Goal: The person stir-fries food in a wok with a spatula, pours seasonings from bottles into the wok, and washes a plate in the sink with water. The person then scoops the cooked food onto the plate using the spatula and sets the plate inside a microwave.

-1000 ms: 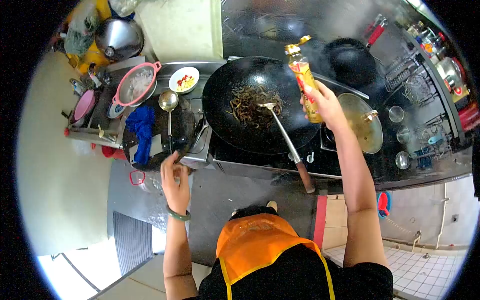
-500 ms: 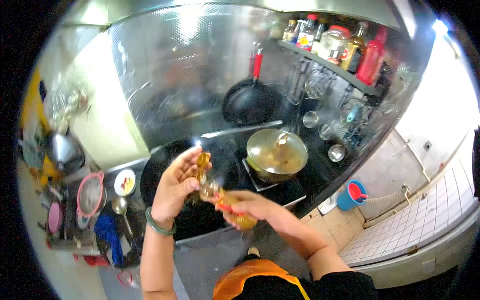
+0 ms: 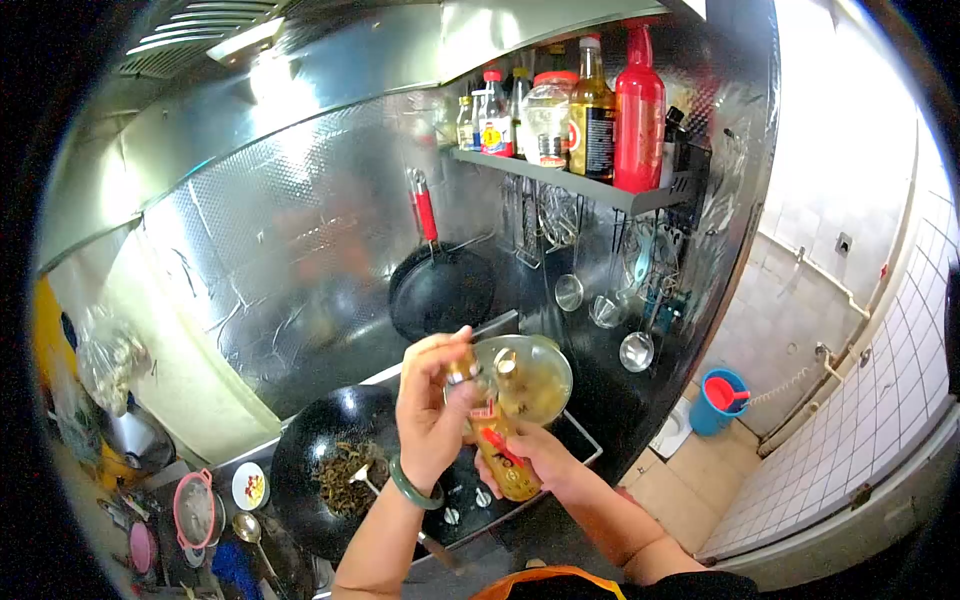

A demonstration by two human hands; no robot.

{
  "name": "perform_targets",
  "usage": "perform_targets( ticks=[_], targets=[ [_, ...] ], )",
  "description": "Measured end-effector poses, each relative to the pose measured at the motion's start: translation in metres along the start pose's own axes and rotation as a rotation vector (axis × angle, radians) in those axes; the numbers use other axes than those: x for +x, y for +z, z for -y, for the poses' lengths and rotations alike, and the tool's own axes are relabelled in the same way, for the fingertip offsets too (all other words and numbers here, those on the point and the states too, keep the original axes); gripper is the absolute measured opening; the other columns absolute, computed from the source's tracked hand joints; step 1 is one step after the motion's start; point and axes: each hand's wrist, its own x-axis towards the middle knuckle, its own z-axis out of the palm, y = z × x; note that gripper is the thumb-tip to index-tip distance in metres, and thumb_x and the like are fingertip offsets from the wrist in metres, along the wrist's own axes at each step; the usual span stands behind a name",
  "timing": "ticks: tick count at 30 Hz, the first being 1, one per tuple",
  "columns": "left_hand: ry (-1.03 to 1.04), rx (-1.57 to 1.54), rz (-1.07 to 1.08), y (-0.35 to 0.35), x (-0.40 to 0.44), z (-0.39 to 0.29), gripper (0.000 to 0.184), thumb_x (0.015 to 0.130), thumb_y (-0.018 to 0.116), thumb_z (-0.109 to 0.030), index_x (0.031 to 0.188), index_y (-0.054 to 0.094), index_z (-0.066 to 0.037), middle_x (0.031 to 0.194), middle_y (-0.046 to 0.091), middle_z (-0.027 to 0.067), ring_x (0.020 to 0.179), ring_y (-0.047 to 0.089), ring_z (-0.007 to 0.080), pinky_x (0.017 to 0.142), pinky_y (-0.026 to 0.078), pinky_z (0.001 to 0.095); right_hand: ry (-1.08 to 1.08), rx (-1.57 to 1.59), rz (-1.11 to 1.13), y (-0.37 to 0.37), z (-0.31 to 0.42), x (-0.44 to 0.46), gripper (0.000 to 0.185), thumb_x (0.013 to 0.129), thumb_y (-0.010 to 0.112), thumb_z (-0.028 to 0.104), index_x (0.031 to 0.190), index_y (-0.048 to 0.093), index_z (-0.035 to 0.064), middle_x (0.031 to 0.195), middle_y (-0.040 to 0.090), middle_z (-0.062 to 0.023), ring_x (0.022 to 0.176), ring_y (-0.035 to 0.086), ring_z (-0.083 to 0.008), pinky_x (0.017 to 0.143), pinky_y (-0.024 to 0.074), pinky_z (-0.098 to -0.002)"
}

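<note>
My left hand (image 3: pixel 432 405), with a green bangle at the wrist, pinches a gold cap (image 3: pixel 462 364) at the mouth of a bottle. Whether the cap touches the rim is blurred. My right hand (image 3: pixel 540 455) is wrapped round the bottle (image 3: pixel 515 478), which has a clear neck, a yellow-brown body and red markings. It stands nearly upright, leaning a little left. Left of my hands, dark shredded food (image 3: pixel 342 478) lies in a black wok (image 3: pixel 300 440), with a spatula (image 3: pixel 425 540) in it. Behind the bottle, a glass-lidded pot (image 3: pixel 550 375) is partly hidden.
A frying pan (image 3: pixel 440 290) hangs on the back wall. Bottles and jars, including a red bottle (image 3: pixel 640 120), line a shelf (image 3: pixel 600 190) with ladles below. At left are a small white bowl (image 3: pixel 241 480), a pink-rimmed basket (image 3: pixel 180 515) and a ladle (image 3: pixel 247 528). A blue bucket (image 3: pixel 715 412) stands right.
My head view has swung up and right. The bottle has turned from lying tilted toward the left to nearly upright, with the cap above its mouth. Both hands now appear in front of the pot.
</note>
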Motion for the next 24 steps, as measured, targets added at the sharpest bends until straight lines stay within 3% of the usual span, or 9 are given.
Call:
perform_targets(
  ticks=[3,4,5,6,9,13,22,23,24],
  targets=[
    [-0.331,-0.219,0.015,0.028,0.017,0.003,0.095,0.073,0.076,-0.016,0.145,0.015,-0.003,0.145,0.022,0.0152,0.132,0.033,0.0273,0.106,0.033,0.0398,-0.267,-0.383,-0.255,-0.023,0.031,0.018,0.049,0.095,0.048,0.039,0.127,0.044,0.0019,0.105,0.06,-0.0117,0.095,0.059,-0.0165,0.083,0.0486,-0.03],
    [-0.34,-0.057,0.094,0.031,0.015,0.018,0.095,0.073,0.076,-0.016,0.144,0.015,-0.003,0.145,0.022,0.0152,0.133,0.03,0.0266,0.107,0.031,0.04,-0.343,-0.588,-0.325,-0.037,0.042,0.025,0.051,0.098,0.041,0.039,0.133,0.04,0.0013,0.119,0.055,-0.0091,0.107,0.053,-0.0157,0.095,0.0406,-0.0296],
    [-0.347,0.107,0.174,0.034,0.01,0.034,0.095,0.073,0.076,-0.015,0.144,0.015,-0.003,0.146,0.022,0.0153,0.134,0.027,0.0259,0.108,0.029,0.0402,-0.382,-0.357,-0.277,-0.04,0.051,0.031,0.057,0.099,0.037,0.042,0.14,0.032,0.0024,0.127,0.05,-0.0096,0.112,0.051,-0.0186,0.097,0.0393,-0.0315],
    [-0.337,0.25,0.318,0.039,0.009,0.038,0.094,0.078,0.07,-0.008,0.148,0.007,-0.01,0.145,0.027,0.0091,0.128,0.037,0.0233,0.1,0.039,0.0339,-0.501,-0.371,-0.291,-0.034,0.063,0.037,0.062,0.099,0.033,0.045,0.142,0.025,0.0021,0.134,0.044,-0.011,0.119,0.045,-0.0192,0.102,0.0342,-0.032],
    [-0.363,0.185,-0.01,0.065,0.028,0.045,0.068,0.084,0.062,-0.007,0.141,0.024,-0.006,0.131,0.041,0.0076,0.118,0.044,0.0179,0.097,0.039,0.0301,-0.594,-0.334,-0.204,-0.046,0.078,0.065,0.072,0.098,0.021,0.052,0.146,0.008,0.0008,0.15,0.021,-0.0154,0.138,0.021,-0.0228,0.112,0.0164,-0.034],
    [-0.389,-0.113,-0.16,0.06,0.079,0.069,0.049,0.089,0.058,-0.008,0.131,0.034,-0.003,0.111,0.051,0.006,0.101,0.051,0.0146,0.088,0.044,0.0289,-0.88,-1.16,-0.358,-0.043,0.103,0.057,0.066,0.098,0.026,0.042,0.146,0.011,-0.0009,0.151,0.012,-0.0216,0.141,0.014,-0.0309,0.113,0.0112,-0.0392],
    [-0.325,-0.072,-0.188,0.039,0.309,0.161,0.044,0.086,0.064,-0.019,0.121,0.045,0.001,0.1,0.059,0.0067,0.087,0.056,0.0138,0.078,0.045,0.0294,-0.348,-0.717,-0.06,-0.136,0.043,-0.06,0.047,0.1,0.031,0.035,0.131,0.049,0.005,0.142,0.039,-0.0142,0.134,0.033,-0.0291,0.111,0.0222,-0.0394],
    [-0.355,-0.054,-0.17,0.042,0.321,0.173,0.043,0.086,0.064,-0.018,0.12,0.047,0.002,0.099,0.059,0.0068,0.086,0.056,0.0139,0.077,0.046,0.0295,-0.228,-0.665,-0.14,-0.154,0.017,-0.077,0.047,0.1,0.031,0.036,0.129,0.051,0.0056,0.139,0.043,-0.0135,0.132,0.037,-0.0275,0.11,0.0243,-0.0381],
    [-0.387,-0.033,-0.152,0.043,0.332,0.186,0.042,0.086,0.065,-0.018,0.119,0.048,0.002,0.098,0.06,0.007,0.085,0.057,0.0141,0.077,0.046,0.0296,0.2,-0.287,-0.393,-0.129,0.037,-0.082,0.045,0.101,0.029,0.029,0.122,0.057,0.0014,0.136,0.047,-0.0135,0.128,0.041,-0.0245,0.109,0.0264,-0.0387]
  ],
)
